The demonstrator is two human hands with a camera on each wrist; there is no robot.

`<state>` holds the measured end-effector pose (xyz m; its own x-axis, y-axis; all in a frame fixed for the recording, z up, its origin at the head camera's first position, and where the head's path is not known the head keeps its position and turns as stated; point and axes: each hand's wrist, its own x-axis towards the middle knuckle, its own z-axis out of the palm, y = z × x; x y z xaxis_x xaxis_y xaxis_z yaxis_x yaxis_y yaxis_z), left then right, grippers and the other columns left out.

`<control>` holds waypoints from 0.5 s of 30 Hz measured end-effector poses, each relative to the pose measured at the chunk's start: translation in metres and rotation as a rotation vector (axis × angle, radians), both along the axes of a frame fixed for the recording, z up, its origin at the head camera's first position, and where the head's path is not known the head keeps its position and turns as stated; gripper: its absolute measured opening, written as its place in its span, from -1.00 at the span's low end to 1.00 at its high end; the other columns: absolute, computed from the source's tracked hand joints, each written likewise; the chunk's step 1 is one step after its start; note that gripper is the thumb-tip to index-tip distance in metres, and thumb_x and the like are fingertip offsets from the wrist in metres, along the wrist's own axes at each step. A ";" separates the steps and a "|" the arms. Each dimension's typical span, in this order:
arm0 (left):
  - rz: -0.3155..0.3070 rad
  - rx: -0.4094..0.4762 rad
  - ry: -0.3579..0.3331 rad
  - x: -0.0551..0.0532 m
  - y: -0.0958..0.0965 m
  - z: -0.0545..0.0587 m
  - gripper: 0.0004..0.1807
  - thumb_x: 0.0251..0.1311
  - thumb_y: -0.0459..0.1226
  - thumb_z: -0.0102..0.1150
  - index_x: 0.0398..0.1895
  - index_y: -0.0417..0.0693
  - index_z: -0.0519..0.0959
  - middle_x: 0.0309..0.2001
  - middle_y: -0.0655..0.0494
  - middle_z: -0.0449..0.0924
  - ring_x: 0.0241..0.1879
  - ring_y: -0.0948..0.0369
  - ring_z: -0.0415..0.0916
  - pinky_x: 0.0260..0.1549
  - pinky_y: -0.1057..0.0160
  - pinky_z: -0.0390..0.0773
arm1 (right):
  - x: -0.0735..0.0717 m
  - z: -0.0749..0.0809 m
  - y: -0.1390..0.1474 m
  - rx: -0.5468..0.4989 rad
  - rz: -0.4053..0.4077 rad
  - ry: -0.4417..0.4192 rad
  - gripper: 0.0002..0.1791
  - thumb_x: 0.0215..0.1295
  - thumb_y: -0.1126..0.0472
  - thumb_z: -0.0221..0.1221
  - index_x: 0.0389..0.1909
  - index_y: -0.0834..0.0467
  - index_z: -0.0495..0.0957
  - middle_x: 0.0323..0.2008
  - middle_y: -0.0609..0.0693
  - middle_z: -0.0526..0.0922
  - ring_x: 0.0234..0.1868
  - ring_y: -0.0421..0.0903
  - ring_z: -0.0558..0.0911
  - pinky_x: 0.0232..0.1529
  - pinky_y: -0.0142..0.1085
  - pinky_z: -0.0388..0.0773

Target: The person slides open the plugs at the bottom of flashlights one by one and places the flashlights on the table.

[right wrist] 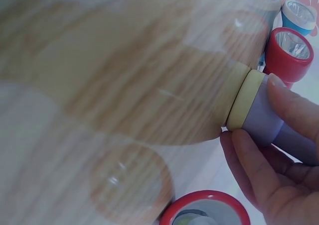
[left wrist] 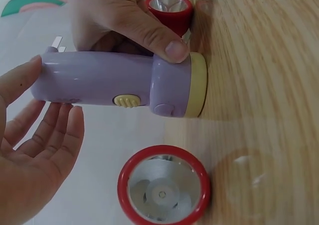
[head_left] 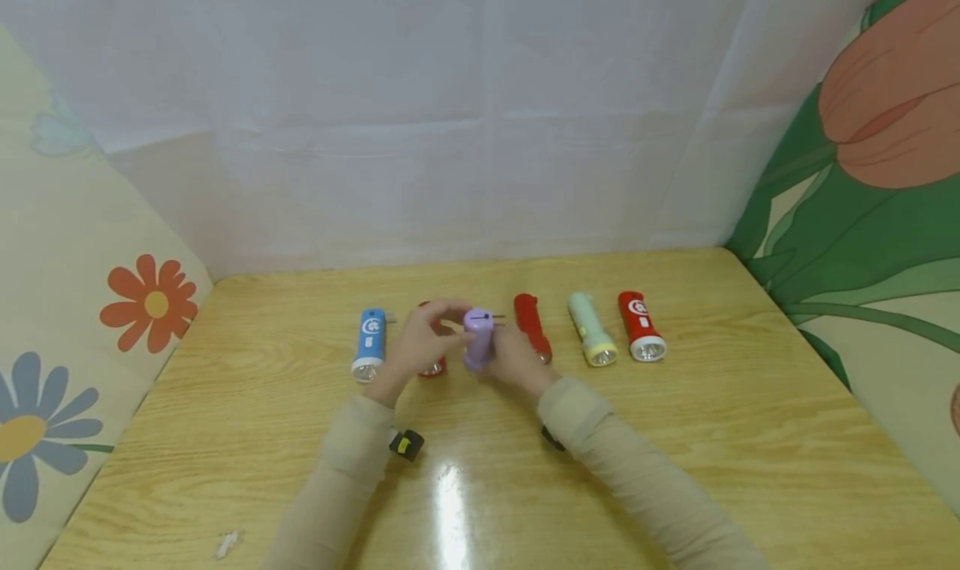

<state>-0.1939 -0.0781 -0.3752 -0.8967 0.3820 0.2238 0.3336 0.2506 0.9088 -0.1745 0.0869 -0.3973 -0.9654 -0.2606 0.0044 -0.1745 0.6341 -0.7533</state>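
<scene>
A purple flashlight (head_left: 477, 352) stands upright on its yellow-rimmed head (left wrist: 197, 84), which touches the table. Metal plug prongs (left wrist: 58, 42) stick out at its tail, and a yellow switch (left wrist: 127, 101) shows on its side. With thumb and fingers round the flashlight close above the rim, my right hand (head_left: 519, 357) grips it. My left hand (head_left: 420, 337) holds the tail end lightly between thumb and fingertips. Beside the left hand lies a red flashlight (head_left: 432, 368), partly hidden by it. Another red flashlight (head_left: 531, 324) lies just beyond the right hand.
A blue flashlight (head_left: 370, 341) lies at the left of the row, with a plug out at its side. To the right are a mint flashlight (head_left: 592, 327) and a red one with a white rim (head_left: 641, 324). A white scrap (head_left: 227, 543) sits near the table's front left.
</scene>
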 end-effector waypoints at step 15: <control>0.024 -0.019 0.040 -0.001 0.003 -0.002 -0.64 -0.02 -0.38 0.30 -0.09 -0.21 0.55 -0.15 -0.03 0.58 -0.16 0.10 0.49 -0.21 0.11 0.54 | -0.001 -0.002 0.000 0.000 0.005 0.011 -0.45 -0.08 0.29 0.36 0.01 0.27 0.47 -0.15 0.11 0.60 -0.13 -0.05 0.55 0.00 -0.18 0.45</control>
